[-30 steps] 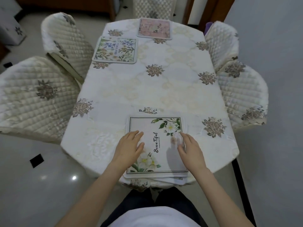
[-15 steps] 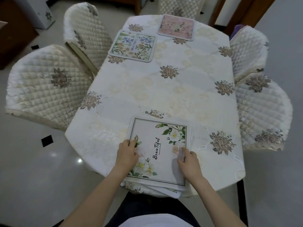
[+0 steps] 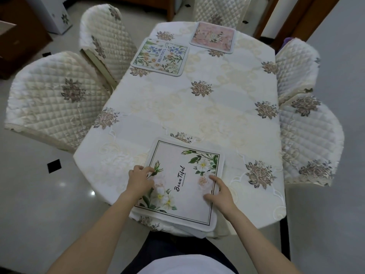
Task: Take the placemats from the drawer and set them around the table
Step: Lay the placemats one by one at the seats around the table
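A stack of placemats lies at the near end of the table [image 3: 197,115]. Its top placemat [image 3: 183,186] is white with white flowers and the words "Beau Tiful"; the edges of lower mats [image 3: 189,232] show beneath it. My left hand [image 3: 140,181] pinches the top mat's left edge with curled fingers. My right hand [image 3: 219,192] grips its right edge, thumb and forefinger on top. A green and blue floral placemat [image 3: 161,56] lies at the far left place. A pink placemat [image 3: 213,37] lies at the far end.
Quilted cream chairs ring the table: two on the left [image 3: 55,99] [image 3: 106,36], two on the right [image 3: 310,139] [image 3: 296,64], one at the far end [image 3: 217,8]. A flower-embroidered cloth covers the table. Glossy tiled floor lies on both sides.
Both hands went from lying flat on the top placemat to curling at its left and right edges. The camera view has shifted, so the table sits further right.
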The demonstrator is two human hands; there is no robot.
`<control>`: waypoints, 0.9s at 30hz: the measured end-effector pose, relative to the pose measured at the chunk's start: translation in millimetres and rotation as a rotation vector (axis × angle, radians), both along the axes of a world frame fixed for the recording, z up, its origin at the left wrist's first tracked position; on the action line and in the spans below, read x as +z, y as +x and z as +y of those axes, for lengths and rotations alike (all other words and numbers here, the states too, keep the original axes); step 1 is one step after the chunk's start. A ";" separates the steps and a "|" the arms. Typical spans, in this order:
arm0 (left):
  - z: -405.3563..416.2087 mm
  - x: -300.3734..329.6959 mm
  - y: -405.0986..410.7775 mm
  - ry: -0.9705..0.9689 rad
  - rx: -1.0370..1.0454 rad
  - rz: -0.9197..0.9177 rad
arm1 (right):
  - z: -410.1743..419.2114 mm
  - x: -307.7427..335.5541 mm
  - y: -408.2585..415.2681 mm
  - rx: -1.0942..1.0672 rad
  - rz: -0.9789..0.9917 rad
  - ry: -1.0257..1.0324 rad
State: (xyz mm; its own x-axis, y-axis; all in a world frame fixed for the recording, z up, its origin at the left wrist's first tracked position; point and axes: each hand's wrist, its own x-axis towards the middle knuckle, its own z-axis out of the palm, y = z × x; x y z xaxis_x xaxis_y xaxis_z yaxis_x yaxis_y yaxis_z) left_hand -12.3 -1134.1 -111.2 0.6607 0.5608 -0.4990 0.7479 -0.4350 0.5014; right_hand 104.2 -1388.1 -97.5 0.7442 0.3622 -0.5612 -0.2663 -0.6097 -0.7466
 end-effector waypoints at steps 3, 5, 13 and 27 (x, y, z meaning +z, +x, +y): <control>-3.1 2.1 -1.9 0.018 0.043 -0.047 | -0.6 -3.1 -2.6 -0.013 -0.013 0.056; -5.8 4.4 -3.9 0.007 0.077 -0.086 | -1.1 -1.8 -4.2 -0.020 -0.036 0.078; -10.5 18.0 -5.0 -0.251 0.146 -0.221 | -17.8 5.3 5.4 -0.057 -0.118 0.182; -10.7 39.4 -19.5 -0.303 0.322 -0.453 | -1.2 35.6 29.4 0.008 -0.166 0.263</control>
